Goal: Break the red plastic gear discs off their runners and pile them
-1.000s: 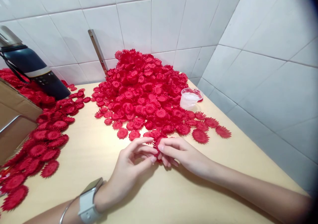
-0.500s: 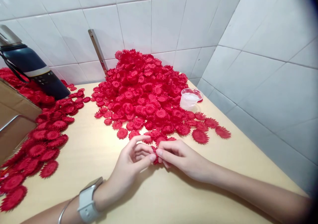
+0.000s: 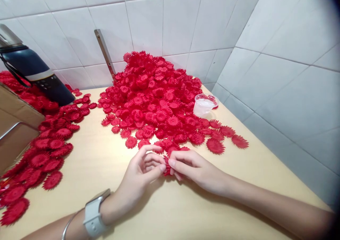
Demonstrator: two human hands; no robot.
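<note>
My L hand (image 3: 140, 178) & R hand (image 3: 195, 169) both pinch one red flower piece (image 3: 166, 168) btwn fingertips, just above the table (image 3: 170, 211), at the near edge of the big pile (image 3: 156, 98) (prob. two layers, mostly hidden), both pinching to steady it.

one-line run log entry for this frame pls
left hand: pinching red toothed plastic flower piece | right hand: pinching same piece | behind: red flower pile
</note>
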